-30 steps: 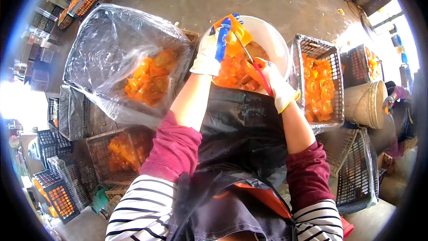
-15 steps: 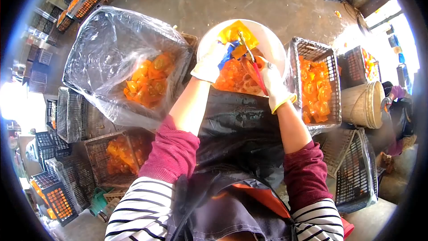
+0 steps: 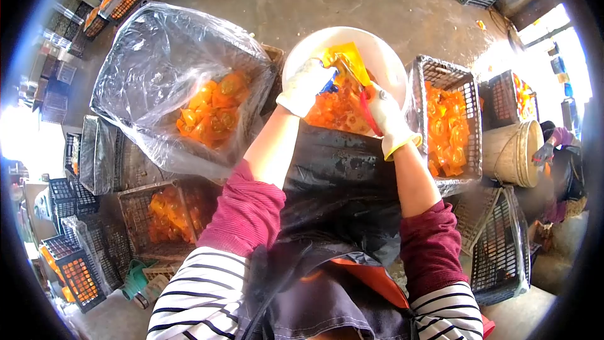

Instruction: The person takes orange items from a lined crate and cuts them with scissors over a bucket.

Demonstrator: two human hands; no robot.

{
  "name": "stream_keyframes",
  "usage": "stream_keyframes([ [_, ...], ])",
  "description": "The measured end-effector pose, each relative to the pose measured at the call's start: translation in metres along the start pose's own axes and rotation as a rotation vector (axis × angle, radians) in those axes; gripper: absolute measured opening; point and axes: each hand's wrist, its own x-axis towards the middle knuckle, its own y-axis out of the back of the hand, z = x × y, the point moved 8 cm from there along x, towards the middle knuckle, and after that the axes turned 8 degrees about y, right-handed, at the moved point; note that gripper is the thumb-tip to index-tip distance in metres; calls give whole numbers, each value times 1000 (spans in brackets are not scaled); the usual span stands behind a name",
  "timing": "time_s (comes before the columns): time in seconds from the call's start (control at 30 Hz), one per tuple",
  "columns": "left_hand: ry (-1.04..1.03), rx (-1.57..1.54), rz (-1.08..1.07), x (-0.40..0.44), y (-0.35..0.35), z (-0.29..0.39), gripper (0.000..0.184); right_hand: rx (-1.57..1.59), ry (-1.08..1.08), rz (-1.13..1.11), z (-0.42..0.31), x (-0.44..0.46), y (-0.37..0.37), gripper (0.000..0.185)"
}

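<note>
Over a round white tub (image 3: 393, 66) holding orange pieces (image 3: 336, 110), my gloved left hand (image 3: 309, 85) is closed on the edge of a yellow-orange piece (image 3: 349, 58). My gloved right hand (image 3: 387, 110) grips red-handled scissors (image 3: 367, 112), whose blades lie against that piece, partly hidden by it. Left of the tub, clear plastic (image 3: 157, 44) lines a crate with orange pieces (image 3: 217, 110) inside. To the right stands a dark lattice crate (image 3: 479, 119) filled with more orange pieces (image 3: 447, 129).
A lidded beige bucket (image 3: 513, 151) stands right of the crate, beside another person's gloved hand (image 3: 542, 153). Below left is a crate of orange pieces (image 3: 170, 214). An empty-looking crate (image 3: 500, 245) leans at lower right. More crates (image 3: 78, 277) stack at far left.
The piece in my left hand has dropped from raised and upright to lower over the tub. The scissors have shifted with my right hand, and their blades show less. The other person's hand has moved slightly.
</note>
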Motion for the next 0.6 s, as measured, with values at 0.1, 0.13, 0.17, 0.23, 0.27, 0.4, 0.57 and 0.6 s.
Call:
stream_keyframes([
  [0.1,-124,233,155,-8,4,23,29,249,-121,-52,15,-1,-5,29],
  [0.13,-179,265,207,-12,5,34,30,281,-142,-83,1,-4,-8,29],
  [0.17,-242,241,241,-14,6,43,29,185,-123,-130,-19,-9,-7,29],
  [0.23,-185,-174,80,-8,2,39,29,181,-95,-172,-34,-12,-9,30],
  [0.27,-57,-561,-117,-2,-7,30,30,273,-87,-169,-29,-11,-10,30],
  [0.4,64,-745,-197,-11,-22,44,35,413,-132,-154,-29,-12,-15,31],
  [0.57,-62,-587,-132,4,-11,31,32,536,-239,-264,-37,-20,-17,33],
  [0.6,-52,-551,-101,5,-10,29,31,570,-246,-277,-35,-19,-18,34],
])
